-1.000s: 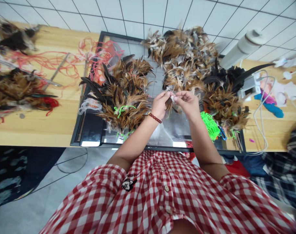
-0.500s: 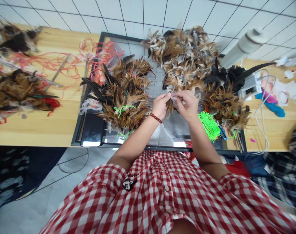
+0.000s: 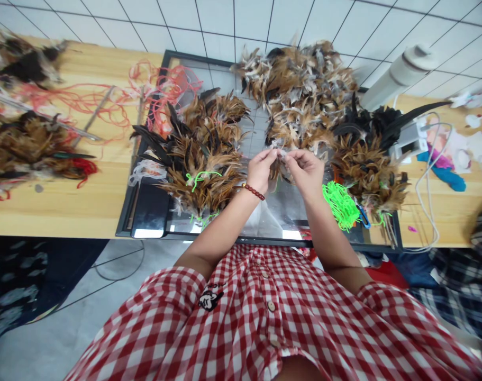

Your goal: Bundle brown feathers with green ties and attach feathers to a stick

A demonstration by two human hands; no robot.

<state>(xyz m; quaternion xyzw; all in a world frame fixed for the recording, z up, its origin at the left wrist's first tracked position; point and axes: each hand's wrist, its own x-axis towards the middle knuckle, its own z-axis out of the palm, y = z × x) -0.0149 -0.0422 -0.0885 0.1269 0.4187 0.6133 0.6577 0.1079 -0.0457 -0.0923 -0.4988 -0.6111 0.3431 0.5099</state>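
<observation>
Left hand (image 3: 260,172) and right hand (image 3: 310,172) pinch a pale wisp (image 3: 281,154) above a glass panel (image 3: 257,119)

The fingers (image 3: 267,154) of both hands are drawn narrow, thumbs and forefingers closing on the pale wisp between them; its exact form is too small to tell. Brown feathers (image 3: 278,170) show just below it, between the hands, and whether they are joined to it cannot be told. The black-framed glass panel lies on the wooden counter (image 3: 58,217). Just beyond the fingers lies a large heap of brown, white and dark feathers (image 3: 300,95). A brown feather bundle (image 3: 209,143) with bright green ties (image 3: 203,174) lies left of the left hand. Right of the right hand sits a second bundle (image 3: 370,172), with long black plumes (image 3: 383,121) behind it and a tangle of green strands (image 3: 340,206) in front. A beaded bracelet (image 3: 253,192) circles the left wrist
</observation>
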